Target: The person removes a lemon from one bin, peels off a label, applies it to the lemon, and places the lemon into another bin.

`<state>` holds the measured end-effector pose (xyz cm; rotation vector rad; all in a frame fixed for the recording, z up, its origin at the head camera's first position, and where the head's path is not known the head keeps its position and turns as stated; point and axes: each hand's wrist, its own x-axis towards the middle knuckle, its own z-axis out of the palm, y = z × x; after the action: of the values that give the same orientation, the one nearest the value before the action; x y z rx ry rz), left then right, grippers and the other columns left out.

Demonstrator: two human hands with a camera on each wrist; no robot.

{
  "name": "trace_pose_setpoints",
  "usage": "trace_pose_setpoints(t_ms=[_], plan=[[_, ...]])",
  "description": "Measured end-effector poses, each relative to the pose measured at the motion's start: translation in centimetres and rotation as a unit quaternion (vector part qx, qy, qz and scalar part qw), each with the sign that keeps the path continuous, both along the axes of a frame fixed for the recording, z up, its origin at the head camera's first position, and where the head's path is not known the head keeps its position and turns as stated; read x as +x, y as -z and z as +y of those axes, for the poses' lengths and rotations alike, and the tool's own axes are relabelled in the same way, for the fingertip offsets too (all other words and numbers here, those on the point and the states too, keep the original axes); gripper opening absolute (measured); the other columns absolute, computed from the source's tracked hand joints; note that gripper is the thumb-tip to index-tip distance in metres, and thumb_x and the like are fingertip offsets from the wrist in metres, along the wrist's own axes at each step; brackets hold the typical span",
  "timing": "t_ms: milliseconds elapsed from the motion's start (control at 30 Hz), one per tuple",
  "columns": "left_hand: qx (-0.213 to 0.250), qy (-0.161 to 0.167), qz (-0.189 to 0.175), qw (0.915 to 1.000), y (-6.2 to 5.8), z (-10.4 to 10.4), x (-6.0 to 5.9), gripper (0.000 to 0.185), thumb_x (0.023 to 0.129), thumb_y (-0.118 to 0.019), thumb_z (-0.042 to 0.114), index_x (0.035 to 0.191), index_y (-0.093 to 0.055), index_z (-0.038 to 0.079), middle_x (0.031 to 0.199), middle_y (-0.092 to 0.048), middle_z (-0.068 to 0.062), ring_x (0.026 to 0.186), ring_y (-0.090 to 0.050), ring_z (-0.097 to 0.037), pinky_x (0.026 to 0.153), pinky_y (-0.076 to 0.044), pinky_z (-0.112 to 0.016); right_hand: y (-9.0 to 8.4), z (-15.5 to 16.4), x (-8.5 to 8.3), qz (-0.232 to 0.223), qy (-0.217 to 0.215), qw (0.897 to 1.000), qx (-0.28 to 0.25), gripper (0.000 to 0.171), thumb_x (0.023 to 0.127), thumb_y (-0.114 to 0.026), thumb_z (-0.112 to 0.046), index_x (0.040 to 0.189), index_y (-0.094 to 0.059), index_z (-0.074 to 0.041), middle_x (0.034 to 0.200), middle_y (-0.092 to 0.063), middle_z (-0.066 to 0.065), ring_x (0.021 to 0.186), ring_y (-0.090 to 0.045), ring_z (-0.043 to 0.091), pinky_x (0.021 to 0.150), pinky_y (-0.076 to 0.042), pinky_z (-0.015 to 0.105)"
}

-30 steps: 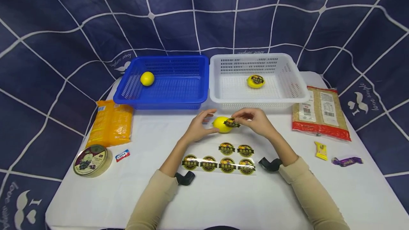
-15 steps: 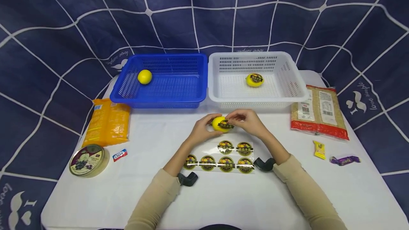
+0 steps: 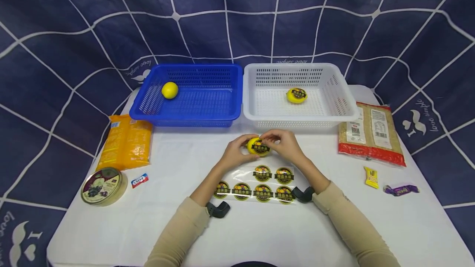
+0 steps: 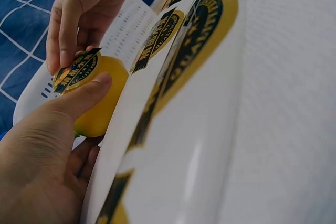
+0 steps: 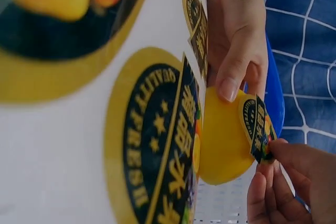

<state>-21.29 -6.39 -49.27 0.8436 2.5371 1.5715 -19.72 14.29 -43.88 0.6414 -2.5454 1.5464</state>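
Observation:
My left hand (image 3: 239, 150) holds a yellow lemon (image 3: 257, 146) just above the white table, in front of the white basket (image 3: 300, 119). My right hand (image 3: 279, 140) pinches the edge of a round black-and-gold sticker (image 3: 260, 148) that lies partly on the lemon. In the left wrist view the sticker (image 4: 76, 71) sits on top of the lemon (image 4: 102, 103) under my right fingers (image 4: 65, 30). The right wrist view shows the sticker (image 5: 257, 127) half lifted off the lemon (image 5: 223, 140). A sticker sheet (image 3: 256, 182) lies under my wrists.
A blue basket (image 3: 185, 116) holds a bare lemon (image 3: 170, 90); the white basket holds a stickered lemon (image 3: 297, 95). An orange packet (image 3: 126, 141), a round tin (image 3: 104, 186) and a small wrapper (image 3: 139, 180) lie on the left, a grain packet (image 3: 371, 133) and two candies (image 3: 372, 175) on the right.
My left hand went from loosely open beside the lemon to gripping it. The right hand moved the sticker from the lemon's right side onto its front. Both hands drew closer together.

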Motion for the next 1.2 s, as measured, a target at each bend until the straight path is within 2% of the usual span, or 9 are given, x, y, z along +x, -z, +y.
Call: trace_pose_setpoints(t_ms=[267, 333, 500, 567, 733, 967, 1067, 1200], plan=[[0.006, 0.001, 0.01, 0.9999, 0.0, 0.0, 0.0, 0.066, 0.066, -0.084, 0.026, 0.125, -0.055, 0.021, 0.116, -0.06, 0.006, 0.095, -0.058, -0.009, 0.087, -0.047, -0.025, 0.4, -0.2, 0.0, 0.039, 0.006, 0.999, 0.001, 0.011, 0.079, -0.072, -0.004, 0.089, -0.071, -0.006, 0.08, -0.068, 0.001, 0.068, -0.061, 0.013, 0.063, -0.055, 0.027], [0.015, 0.001, 0.007, 0.9999, -0.4, 0.1, 0.3, 0.065, 0.066, -0.084, 0.023, 0.124, -0.056, 0.019, 0.116, -0.061, 0.003, 0.095, -0.059, -0.012, 0.088, -0.048, -0.029, 0.5, -0.3, 0.0, 0.053, 0.008, 0.999, 0.009, 0.01, 0.079, -0.072, -0.004, 0.089, -0.071, -0.006, 0.079, -0.068, 0.0, 0.067, -0.06, 0.011, 0.062, -0.054, 0.026], [0.027, 0.004, 0.001, 0.9996, -0.5, 0.1, 0.4, 0.064, 0.066, -0.084, 0.022, 0.123, -0.057, 0.019, 0.115, -0.061, 0.001, 0.095, -0.06, -0.016, 0.088, -0.049, -0.034, 0.5, -0.6, 0.4, 0.082, 0.023, 0.996, 0.039, 0.012, 0.077, -0.074, -0.007, 0.089, -0.071, -0.007, 0.08, -0.067, -0.001, 0.066, -0.058, 0.008, 0.06, -0.053, 0.023], [0.021, 0.006, 0.003, 0.9997, 0.0, 0.0, 0.2, 0.064, 0.065, -0.084, 0.026, 0.123, -0.056, 0.022, 0.115, -0.061, 0.004, 0.094, -0.059, -0.013, 0.087, -0.049, -0.031, 0.5, -0.7, 0.5, 0.089, 0.03, 0.994, 0.05, 0.014, 0.077, -0.075, -0.009, 0.089, -0.07, -0.007, 0.082, -0.067, 0.0, 0.066, -0.058, 0.007, 0.059, -0.053, 0.023], [0.01, 0.008, 0.004, 0.9999, -0.1, -0.1, 0.1, 0.064, 0.066, -0.084, 0.027, 0.124, -0.055, 0.022, 0.116, -0.061, 0.005, 0.095, -0.059, -0.011, 0.087, -0.048, -0.026, 0.5, -0.7, 0.6, 0.1, 0.032, 0.993, 0.058, 0.016, 0.076, -0.077, -0.012, 0.09, -0.07, -0.007, 0.086, -0.066, 0.001, 0.064, -0.057, 0.01, 0.056, -0.053, 0.025], [0.005, 0.004, 0.0, 1.0, -0.2, -0.1, 0.2, 0.065, 0.066, -0.084, 0.027, 0.124, -0.055, 0.024, 0.116, -0.06, 0.006, 0.094, -0.06, -0.009, 0.088, -0.048, -0.027, 1.5, -0.2, 0.3, 0.094, 0.028, 0.994, 0.039, 0.02, 0.076, -0.077, -0.02, 0.093, -0.071, -0.013, 0.083, -0.064, -0.004, 0.068, -0.054, 0.011, 0.059, -0.051, 0.03], [0.004, -0.005, -0.003, 1.0, -0.2, -0.1, 0.2, 0.065, 0.066, -0.084, 0.028, 0.124, -0.055, 0.024, 0.117, -0.06, 0.006, 0.093, -0.06, -0.009, 0.088, -0.048, -0.028, 2.0, -0.1, 0.2, 0.104, 0.01, 0.994, 0.018, 0.024, 0.076, -0.077, -0.015, 0.098, -0.07, -0.01, 0.09, -0.065, 0.0, 0.076, -0.055, 0.015, 0.066, -0.051, 0.032], [0.002, -0.021, -0.005, 0.9998, -0.1, -0.1, 0.3, 0.065, 0.067, -0.083, 0.029, 0.125, -0.055, 0.024, 0.117, -0.06, 0.005, 0.092, -0.059, -0.01, 0.087, -0.048, -0.028, 1.6, -0.4, 0.9, 0.125, -0.017, 0.992, -0.017, 0.032, 0.074, -0.076, -0.003, 0.104, -0.066, 0.0, 0.099, -0.064, 0.012, 0.085, -0.054, 0.027, 0.072, -0.051, 0.042]])
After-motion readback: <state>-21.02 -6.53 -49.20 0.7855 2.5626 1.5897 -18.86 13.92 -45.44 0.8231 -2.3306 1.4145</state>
